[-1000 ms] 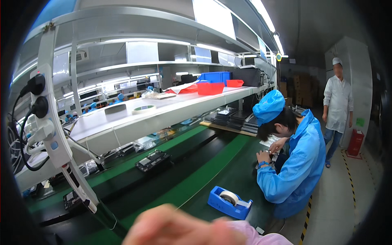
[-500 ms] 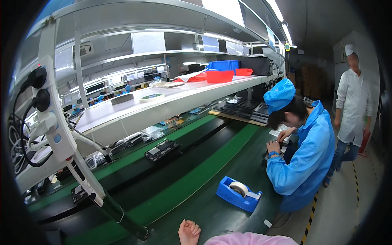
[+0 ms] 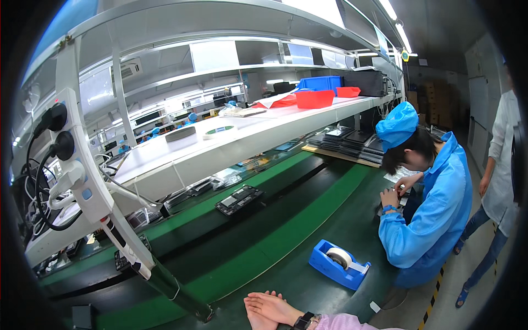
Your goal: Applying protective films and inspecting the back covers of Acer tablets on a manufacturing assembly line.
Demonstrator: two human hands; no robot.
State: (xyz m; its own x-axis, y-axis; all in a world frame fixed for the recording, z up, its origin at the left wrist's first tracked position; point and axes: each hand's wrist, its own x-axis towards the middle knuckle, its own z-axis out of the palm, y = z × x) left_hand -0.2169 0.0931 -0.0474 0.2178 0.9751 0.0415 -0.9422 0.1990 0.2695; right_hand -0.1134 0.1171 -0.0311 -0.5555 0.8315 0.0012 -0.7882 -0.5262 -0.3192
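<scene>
At the lower edge, my right hand lies across my left hand, the two touching. The right fingers are stretched out flat and side by side, and a dark watch sits on that wrist below a pink sleeve. My left hand is partly covered, with its palm side and some fingertips showing; nothing is seen in either hand. The nearest object is a blue tape dispenser with a white roll, to the right on the dark green bench. Farther off, an opened electronic device lies on the belt.
A co-worker in blue bends over small parts at the right. Behind passes a person in white. A post with a power strip stands left. The white shelf overhangs the belt, holding red bins. Stacked dark panels lie beyond.
My right hand has come into view and now lies over my left hand. The scene has shifted rightward in view. The person in white has moved nearer on the right.
</scene>
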